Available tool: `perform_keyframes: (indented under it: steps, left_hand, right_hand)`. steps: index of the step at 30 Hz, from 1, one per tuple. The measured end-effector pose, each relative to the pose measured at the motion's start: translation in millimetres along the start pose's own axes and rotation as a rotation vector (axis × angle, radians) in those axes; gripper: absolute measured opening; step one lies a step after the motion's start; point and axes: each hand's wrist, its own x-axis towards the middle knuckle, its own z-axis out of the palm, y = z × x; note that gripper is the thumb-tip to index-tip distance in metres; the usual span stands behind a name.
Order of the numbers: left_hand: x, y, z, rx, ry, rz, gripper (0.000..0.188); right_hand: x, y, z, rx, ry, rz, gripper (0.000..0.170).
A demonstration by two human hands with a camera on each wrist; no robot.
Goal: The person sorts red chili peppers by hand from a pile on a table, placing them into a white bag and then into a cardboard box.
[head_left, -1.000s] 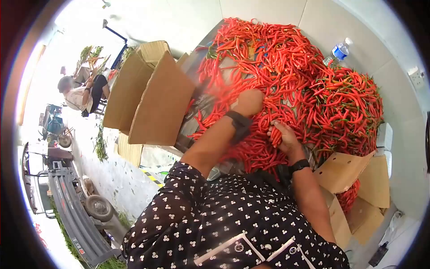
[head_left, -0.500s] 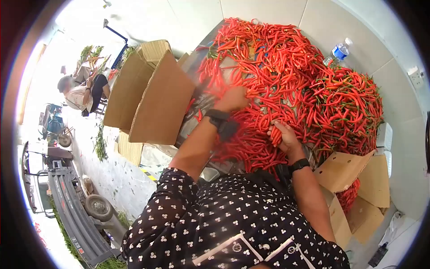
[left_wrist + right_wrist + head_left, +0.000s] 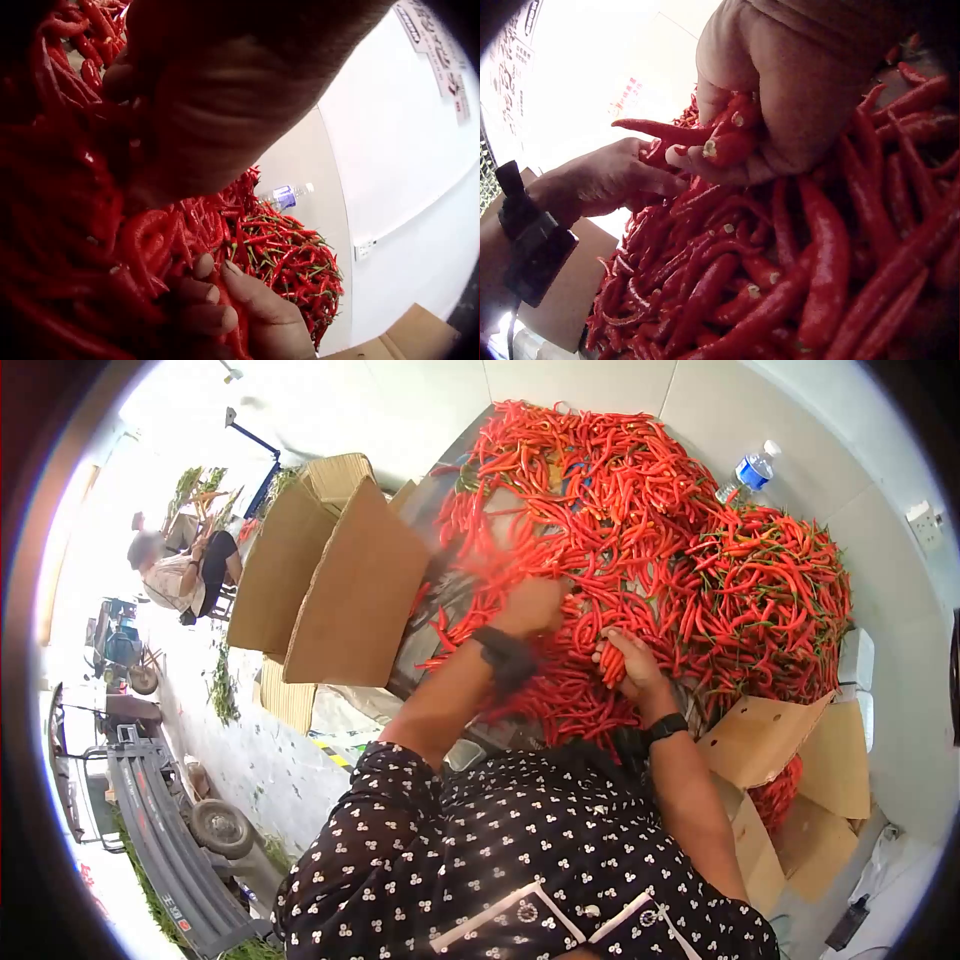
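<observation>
Red chilies (image 3: 620, 490) lie in a wide heap. My left hand (image 3: 535, 608), blurred, is low over the heap's near left part; in the right wrist view the left hand (image 3: 615, 176) has bent fingers with red chilies between them. Close by, my right hand (image 3: 637, 665) grips a small bunch of chilies (image 3: 612, 663). The right wrist view shows the right hand (image 3: 795, 82) curled round several chilies (image 3: 731, 146), cut ends showing. From the left wrist, the right hand's thumb and fingers (image 3: 206, 296) clasp them, while the left fingertips are hidden in shadow.
A tall open cardboard box (image 3: 365, 595) stands left of the heap, and a smaller one (image 3: 765, 745) holding chilies at right. Green-stemmed chilies (image 3: 780, 600) are piled at right near a water bottle (image 3: 752, 472). A seated person (image 3: 185, 570) and a vehicle (image 3: 165, 840) are far left.
My left hand has moved left across the heap, then slightly back toward my body. My right hand has stayed nearly in place, still gripping the bunch.
</observation>
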Motion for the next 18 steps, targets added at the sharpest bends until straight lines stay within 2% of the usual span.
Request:
perform_keyframes:
  steps: [4,6,10,12,13,15,18]
  left_hand:
    - [-9,-44,-21,0.016,0.078,0.027,0.034]
    - [-13,-57,-33,0.228,0.073,-0.211,0.038]
    - [-12,-58,-38,0.088,0.196,-0.213,0.041]
    - [0,-46,-22,0.136,0.223,-0.041,0.018]
    - [4,-35,-20,0.134,0.228,-0.04,0.018]
    - [6,-11,-13,0.08,0.107,0.06,0.012]
    - [11,9,-5,0.12,0.022,0.049,0.014]
  right_hand:
    - [0,0,4,0.007,0.025,-0.003,0.015]
    - [0,-2,5,0.012,0.036,0.012,0.015]
    - [-2,-2,5,0.004,0.059,0.028,0.014]
    - [-1,-2,5,-0.004,0.056,0.021,0.014]
    - [0,-1,4,0.008,0.042,0.018,0.014]
    - [2,2,0,0.017,0.03,0.013,0.014]
    - [4,3,-3,-0.004,0.007,0.008,0.014]
